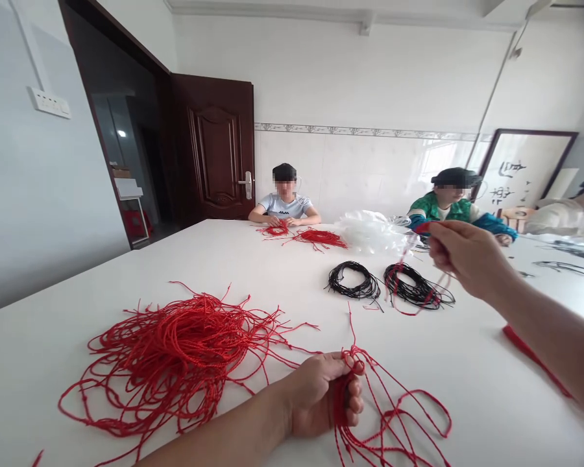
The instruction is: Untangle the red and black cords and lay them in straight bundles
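Low over the table's front, my left hand point(324, 395) is closed round a bunch of red braided cords point(340, 402). Loose loops and ends of the bunch hang out to the right and below the fingers. Raised at the right, my right hand point(460, 250) pinches a red cord point(421, 228) between thumb and fingers. That cord dangles, blurred, in front of one black coil. A large tangled pile of red cords point(189, 344) lies left of my left hand, with several ends reaching toward it.
Two coils of black cord point(353, 280) point(411, 285) lie mid-table. Behind them is a heap of clear plastic bags point(374, 232). A red strip point(535, 360) rests under my right forearm. Across the white table point(141, 272), a person handles red cords point(275, 229); other people sit at the right.
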Tool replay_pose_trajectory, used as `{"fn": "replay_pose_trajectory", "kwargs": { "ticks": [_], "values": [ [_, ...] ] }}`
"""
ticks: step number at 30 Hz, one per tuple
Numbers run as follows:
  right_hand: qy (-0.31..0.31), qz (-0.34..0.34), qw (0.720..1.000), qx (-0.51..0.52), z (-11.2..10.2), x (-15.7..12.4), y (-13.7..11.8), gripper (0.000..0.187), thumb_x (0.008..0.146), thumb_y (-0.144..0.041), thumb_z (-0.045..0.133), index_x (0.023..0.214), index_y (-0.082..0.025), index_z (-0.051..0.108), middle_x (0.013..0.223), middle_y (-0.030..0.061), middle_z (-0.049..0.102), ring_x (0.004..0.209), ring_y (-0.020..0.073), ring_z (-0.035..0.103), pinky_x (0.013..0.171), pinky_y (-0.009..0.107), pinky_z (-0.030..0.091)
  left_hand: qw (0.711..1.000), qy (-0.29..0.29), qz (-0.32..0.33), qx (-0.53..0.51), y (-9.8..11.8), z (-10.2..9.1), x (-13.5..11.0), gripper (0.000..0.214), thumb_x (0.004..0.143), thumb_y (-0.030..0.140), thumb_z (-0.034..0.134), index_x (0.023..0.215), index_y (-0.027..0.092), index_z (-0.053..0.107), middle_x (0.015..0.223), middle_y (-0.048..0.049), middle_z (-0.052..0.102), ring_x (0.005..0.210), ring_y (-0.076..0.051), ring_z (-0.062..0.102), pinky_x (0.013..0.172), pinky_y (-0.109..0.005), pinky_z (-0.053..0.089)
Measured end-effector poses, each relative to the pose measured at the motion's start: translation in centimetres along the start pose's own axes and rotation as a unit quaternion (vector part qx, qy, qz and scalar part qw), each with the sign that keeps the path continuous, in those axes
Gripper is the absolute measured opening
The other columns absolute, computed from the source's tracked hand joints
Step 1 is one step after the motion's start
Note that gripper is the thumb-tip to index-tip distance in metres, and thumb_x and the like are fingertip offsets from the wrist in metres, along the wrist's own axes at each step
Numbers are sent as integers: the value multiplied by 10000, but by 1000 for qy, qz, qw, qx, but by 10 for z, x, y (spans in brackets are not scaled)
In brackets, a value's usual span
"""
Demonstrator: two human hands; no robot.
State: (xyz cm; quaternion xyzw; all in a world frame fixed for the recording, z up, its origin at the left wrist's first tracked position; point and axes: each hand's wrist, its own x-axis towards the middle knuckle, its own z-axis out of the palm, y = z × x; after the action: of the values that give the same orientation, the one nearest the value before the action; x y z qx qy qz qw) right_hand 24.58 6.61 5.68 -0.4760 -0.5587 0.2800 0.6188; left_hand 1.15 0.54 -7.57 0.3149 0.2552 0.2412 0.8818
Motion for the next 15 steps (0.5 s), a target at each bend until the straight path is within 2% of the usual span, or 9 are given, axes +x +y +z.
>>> {"fn": "replay_pose_trajectory", "kwargs": {
  "ticks": [1, 3, 5, 7, 10, 12, 15],
  "values": [
    [-31, 19, 999, 19, -11, -8, 1, 188, 714, -318, 579, 612, -194, 482, 490, -51, 360, 366, 38, 297, 309, 172, 223, 1000, 3, -2, 0, 0, 1, 0, 117, 735, 251, 487, 783, 144, 487, 620, 31, 444, 521, -65, 455, 516, -204, 283],
    [-142, 87, 984, 68, -29, -26, 7, 244, 733, -357, 557, 574, -203, 456, 468, -55, 317, 353, 38, 251, 312, 185, 184, 1000, 8, -3, -1, 1, 1, 0, 117, 739, 252, 480, 780, 143, 488, 617, 31, 447, 517, -66, 462, 510, -203, 286],
    [-265, 155, 945, 114, -36, -47, 18, 250, 734, -412, 539, 598, -212, 476, 442, -62, 282, 342, 38, 190, 314, 191, 120, 1000, 16, 1, -3, 1, 2, 0, 112, 741, 248, 475, 787, 147, 488, 617, 31, 456, 514, -67, 471, 506, -201, 293],
    [-359, 200, 903, 124, -29, -68, 32, 256, 716, -455, 540, 663, -207, 501, 430, -75, 272, 340, 31, 150, 319, 179, 85, 1000, 30, 6, -5, 1, 3, 1, 109, 744, 246, 468, 795, 152, 486, 619, 27, 477, 516, -76, 493, 509, -204, 311],
    [-478, 243, 841, 70, 0, -95, 49, 253, 736, -426, 540, 732, -175, 506, 443, -85, 303, 344, 19, 179, 322, 159, 112, 998, 54, 16, -11, -1, 5, 4, 115, 758, 261, 453, 783, 152, 483, 645, 8, 523, 562, -106, 547, 539, -220, 352],
    [-511, 232, 827, 25, 20, -109, 54, 219, 770, -373, 520, 768, -154, 535, 467, -82, 307, 372, 21, 215, 340, 156, 158, 998, 64, 24, -19, -2, 7, 6, 112, 765, 259, 449, 775, 153, 482, 657, 3, 540, 568, -105, 553, 573, -235, 381],
    [-482, 160, 862, -8, 38, -123, 55, 149, 790, -285, 506, 777, -144, 552, 550, -49, 424, 468, 38, 346, 426, 160, 282, 998, 59, 31, -9, -3, 10, 7, 113, 765, 252, 456, 774, 145, 492, 672, -9, 551, 554, -93, 536, 595, -255, 403]
  ]
}}
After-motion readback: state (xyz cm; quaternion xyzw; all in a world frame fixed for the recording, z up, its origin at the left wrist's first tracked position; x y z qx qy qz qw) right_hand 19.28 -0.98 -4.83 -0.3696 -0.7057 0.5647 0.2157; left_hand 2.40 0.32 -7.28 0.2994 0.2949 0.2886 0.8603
